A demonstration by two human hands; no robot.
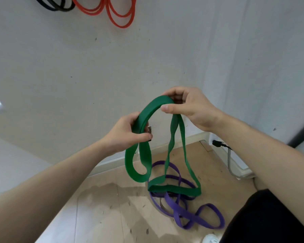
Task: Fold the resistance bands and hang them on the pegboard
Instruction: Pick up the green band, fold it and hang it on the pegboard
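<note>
Left grip [128,134] closed round the green band [148,112], thumb pressed across the front, fingers wrapped behind. Right grip [188,107] a bit higher and off to the right, pinching the same band between thumb and curled fingers. Between the two, an arch of green doubled up, layers stacked flat on each other. Under the left grip, a short loop dangling. Under the right one, two long strands dropping down with a slight twist, joined at the bottom in a flat loop low over the floor [104,207]. Can't tell if that bottom loop actually touches down or just hangs there. Some small dark shiny bit right by the left thumb, too blurry to make out.

Straight below the green one, a purple band [182,213] lying tangled in figure-eights on the wooden floor. Up top on the wall [77,67], red bands [120,14] hanging in loops, black bands [57,7] just left of them, both cut off by the top edge. Low on the right, a dark plug [217,143] and grey cable [229,160] by the skirting. Bottom right corner, black clothing [270,218] and a white shoe [210,239] tip.
</note>
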